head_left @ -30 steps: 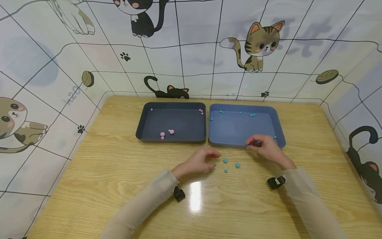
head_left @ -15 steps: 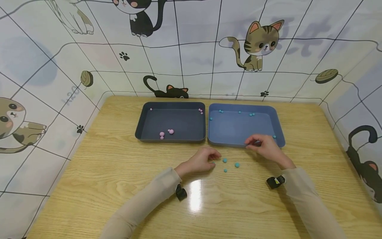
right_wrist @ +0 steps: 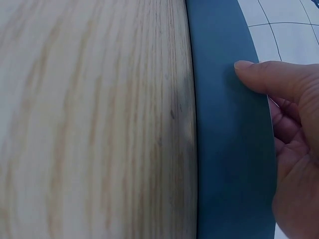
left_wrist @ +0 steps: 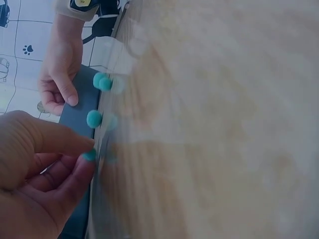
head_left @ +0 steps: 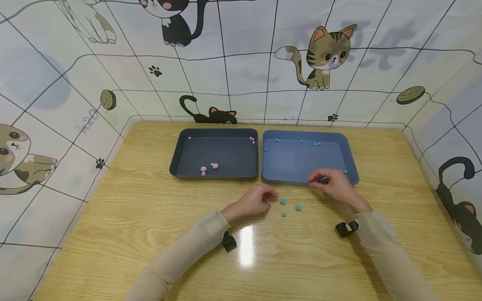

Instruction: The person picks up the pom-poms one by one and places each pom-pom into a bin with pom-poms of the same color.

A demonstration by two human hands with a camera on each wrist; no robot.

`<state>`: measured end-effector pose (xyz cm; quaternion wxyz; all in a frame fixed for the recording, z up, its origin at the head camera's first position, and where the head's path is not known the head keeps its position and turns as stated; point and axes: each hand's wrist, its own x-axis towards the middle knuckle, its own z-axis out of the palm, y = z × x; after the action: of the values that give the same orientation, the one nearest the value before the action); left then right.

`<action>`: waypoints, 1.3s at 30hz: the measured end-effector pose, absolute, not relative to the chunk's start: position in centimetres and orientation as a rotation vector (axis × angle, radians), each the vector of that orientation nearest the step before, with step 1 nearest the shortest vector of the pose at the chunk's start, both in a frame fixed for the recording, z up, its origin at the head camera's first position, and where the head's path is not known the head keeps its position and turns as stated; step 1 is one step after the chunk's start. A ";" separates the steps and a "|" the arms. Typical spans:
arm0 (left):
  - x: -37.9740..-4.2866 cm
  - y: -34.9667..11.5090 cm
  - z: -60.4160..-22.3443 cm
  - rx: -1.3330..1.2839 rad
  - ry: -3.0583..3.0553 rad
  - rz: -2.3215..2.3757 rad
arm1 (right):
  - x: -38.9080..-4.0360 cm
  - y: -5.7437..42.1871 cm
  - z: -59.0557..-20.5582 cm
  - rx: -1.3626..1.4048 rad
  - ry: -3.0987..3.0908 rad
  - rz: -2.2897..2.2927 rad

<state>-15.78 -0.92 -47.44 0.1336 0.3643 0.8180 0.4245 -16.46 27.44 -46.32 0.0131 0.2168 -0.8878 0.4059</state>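
Note:
My left hand (head_left: 255, 200) is low over the table, in front of the gap between the trays. Its thumb and fingers pinch a small teal pom-pom (left_wrist: 89, 155), mostly covered by the fingertips in the left wrist view. Just right of that hand, three loose teal pom-poms lie on the wood: one nearest the trays (head_left: 283, 201), a larger one (head_left: 298, 207) and a smaller one (head_left: 284, 214). My right hand (head_left: 334, 186) grips the front rim of the blue tray (head_left: 290, 167), thumb on the outer wall (right_wrist: 229, 149) and fingers over the inner side.
Left of the blue tray stands a dark grey tray (head_left: 233, 156) holding several pink pom-poms (head_left: 215, 166). Several small teal pom-poms (head_left: 315, 144) lie inside the blue tray, mostly along its far edge. A cat-print sheet (head_left: 248, 75) rises behind the wooden table (head_left: 132, 200).
My left hand has shifted slightly, and its thumb and fingers have drawn together around a teal pom-pom. The right hand keeps its hold on the blue tray's rim.

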 end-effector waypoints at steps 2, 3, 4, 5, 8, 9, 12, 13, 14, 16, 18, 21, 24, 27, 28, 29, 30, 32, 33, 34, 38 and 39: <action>-15.9 -1.0 -47.3 1.037 2.355 1.248 | -16.4 27.4 -46.3 0.674 -2.770 1.260; -16.0 -1.0 -47.3 1.038 2.350 1.256 | -16.4 27.4 -46.2 0.673 -2.771 1.258; -16.1 -1.0 -47.2 1.038 2.341 1.271 | -16.4 27.3 -46.2 0.671 -2.772 1.257; -16.2 -0.9 -47.0 1.040 2.333 1.288 | -16.4 27.3 -46.1 0.670 -2.773 1.253; -16.5 -0.6 -46.4 1.046 2.297 1.358 | -16.3 27.3 -46.1 0.669 -2.772 1.249; -16.7 -0.5 -46.2 1.052 2.288 1.383 | -16.3 27.3 -46.1 0.669 -2.771 1.249; -17.3 0.0 -45.3 1.042 2.267 1.442 | -16.3 27.3 -46.1 0.669 -2.770 1.252; -17.6 0.1 -45.0 1.036 2.264 1.457 | -16.3 27.4 -46.1 0.668 -2.770 1.256; -17.9 0.3 -44.7 1.020 2.266 1.464 | -16.3 27.4 -46.1 0.669 -2.769 1.260; -18.5 0.6 -44.2 0.990 2.263 1.482 | -16.3 27.4 -46.1 0.670 -2.769 1.267; -19.1 1.0 -43.8 0.962 2.257 1.507 | -16.3 27.4 -46.1 0.671 -2.767 1.274; -19.9 1.5 -43.2 0.921 2.231 1.549 | -16.4 27.4 -46.1 0.672 -2.764 1.276; -20.7 2.1 -43.0 0.884 2.201 1.588 | -16.5 27.4 -46.1 0.675 -2.760 1.278; -21.3 2.7 -42.8 0.855 2.186 1.602 | -16.5 27.3 -46.1 0.671 -2.757 1.289; -21.5 2.9 -42.8 0.847 2.184 1.606 | -16.5 27.3 -46.1 0.669 -2.757 1.291; -21.6 3.1 -42.8 0.835 2.180 1.613 | -16.5 27.3 -46.0 0.671 -2.753 1.294; -21.8 3.3 -42.7 0.826 2.182 1.615 | -16.4 27.3 -46.0 0.669 -2.750 1.303; -22.2 3.7 -42.7 0.807 2.183 1.620 | -16.4 27.3 -45.9 0.674 -2.743 1.312; -22.4 3.9 -42.7 0.795 2.180 1.628 | -16.4 27.3 -45.9 0.673 -2.741 1.315; -22.6 4.1 -42.6 0.782 2.173 1.637 | -16.4 27.3 -45.8 0.670 -2.740 1.318; -23.4 5.0 -42.6 0.719 2.129 1.690 | -16.5 27.3 -45.9 0.647 -2.760 1.314; -23.6 5.2 -42.6 0.704 2.119 1.702 | -16.6 27.4 -45.9 0.640 -2.767 1.311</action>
<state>-23.63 5.19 -42.61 0.1661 0.2472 0.7443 0.5978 -16.56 27.35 -45.90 0.0069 0.2047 -0.8846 0.4190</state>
